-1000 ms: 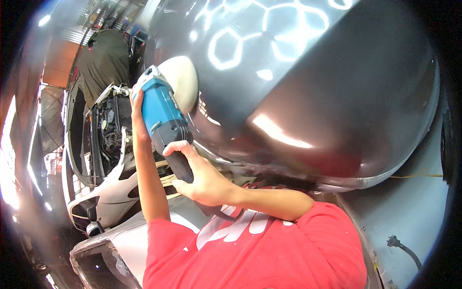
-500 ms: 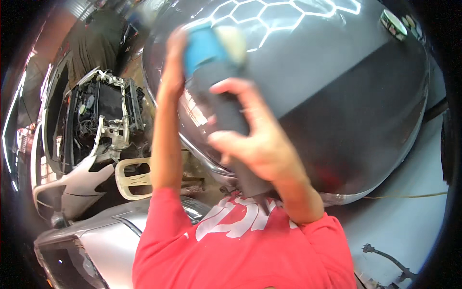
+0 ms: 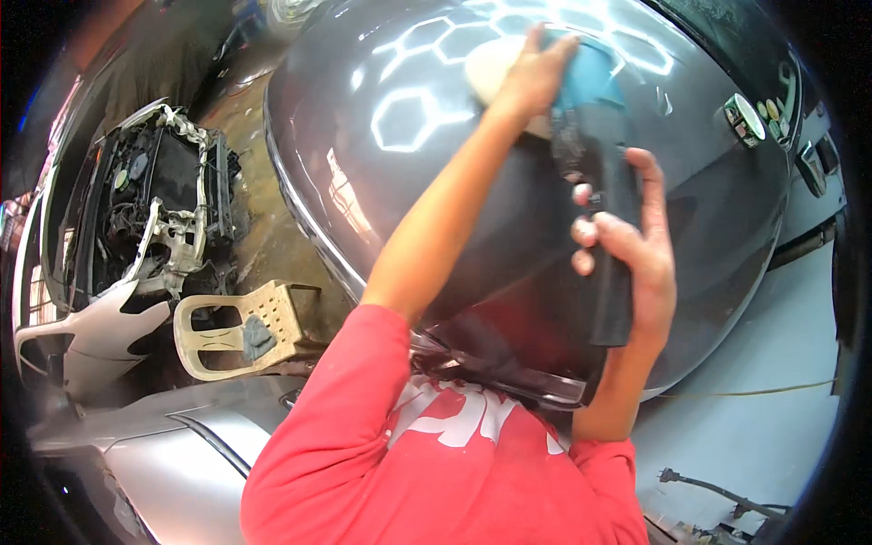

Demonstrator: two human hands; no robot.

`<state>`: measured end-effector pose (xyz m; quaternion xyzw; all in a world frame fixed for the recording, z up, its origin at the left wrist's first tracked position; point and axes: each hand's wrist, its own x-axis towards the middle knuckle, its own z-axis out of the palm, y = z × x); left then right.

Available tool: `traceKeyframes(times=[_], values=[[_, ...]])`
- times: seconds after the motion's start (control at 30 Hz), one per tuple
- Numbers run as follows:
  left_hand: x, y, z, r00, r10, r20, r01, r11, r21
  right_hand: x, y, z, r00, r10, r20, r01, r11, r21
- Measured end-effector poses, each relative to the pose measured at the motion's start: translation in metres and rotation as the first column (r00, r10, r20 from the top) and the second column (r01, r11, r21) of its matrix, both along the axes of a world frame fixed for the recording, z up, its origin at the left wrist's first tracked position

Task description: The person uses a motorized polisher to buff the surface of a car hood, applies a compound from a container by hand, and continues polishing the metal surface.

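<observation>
A rotary polisher (image 3: 592,145) with a teal head and black body lies over the dark glossy car hood (image 3: 363,118). Its pale round pad (image 3: 490,68) shows at the left of the head, against the paint. My left hand (image 3: 538,74) presses on the polisher's head, fingers closed over its top. Lower down, my right hand (image 3: 640,250) wraps round the black handle, with the fingertips showing on its left side. The handle points back toward my chest.
A round tin or tape roll (image 3: 745,121) sits on the hood's right side. To the left are a cream plastic chair (image 3: 272,313) with a grey cloth (image 3: 259,338), a stripped car front (image 3: 173,195) and a silver car (image 3: 182,454). A plugged cable end (image 3: 718,490) lies lower right.
Both hands have carried the polisher to the right across the hood. The pad now shows left of the head instead of right, and the view has shifted slightly.
</observation>
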<state>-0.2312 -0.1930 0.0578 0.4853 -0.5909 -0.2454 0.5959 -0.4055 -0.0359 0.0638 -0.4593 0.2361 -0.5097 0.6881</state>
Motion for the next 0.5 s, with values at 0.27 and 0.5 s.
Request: traceKeyframes(times=[0.27,0.5], values=[[0.162,0.129,-0.049,0.845,0.272,-0.461,-0.26,0.961,0.091,0.101,0.039,-0.031,0.855,0.497,-0.15,-0.489,0.868,0.089],[0.223,0.181,-0.085,0.791,0.31,-0.527,-0.348,0.937,0.029,0.139,0.029,-0.042,0.695,0.694,-0.188,-0.695,0.716,0.072]])
